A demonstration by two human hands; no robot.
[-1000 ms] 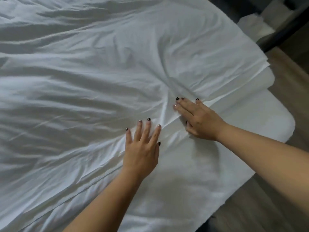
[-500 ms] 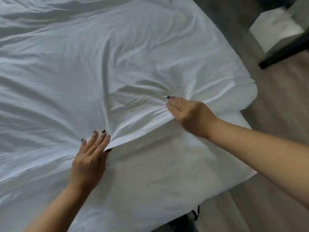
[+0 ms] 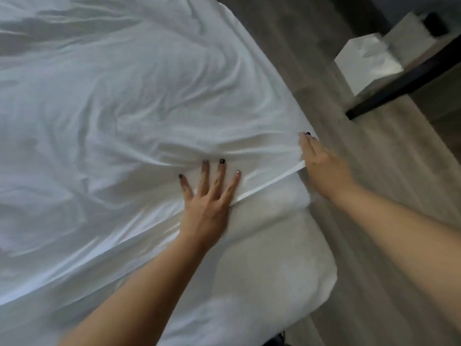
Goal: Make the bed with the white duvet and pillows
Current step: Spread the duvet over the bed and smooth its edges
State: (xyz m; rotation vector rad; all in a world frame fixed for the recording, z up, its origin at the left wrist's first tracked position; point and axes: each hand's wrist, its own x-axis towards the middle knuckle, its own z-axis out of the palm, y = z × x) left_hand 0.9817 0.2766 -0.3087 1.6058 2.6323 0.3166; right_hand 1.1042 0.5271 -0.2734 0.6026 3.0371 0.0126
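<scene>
Both hands have slid along the duvet (image 3: pixel 129 126) edge: right hand (image 3: pixel 321 168) now at the bed's corner, whether it grips there I can't tell; left hand (image 3: pixel 209 196) flat, fingers spread, pressing the hem. Risk: pulling unevenly could bunch those wrinkles.

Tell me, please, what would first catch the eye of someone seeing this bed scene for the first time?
The crumpled white fabric duvet fills the left and centre, its hemmed edge running diagonally across the bed. The left hand lies flat with spread fingers on that edge, while the right hand reaches to the duvet's corner at the bed's right side. Below the edge, the bare white mattress shows.
</scene>
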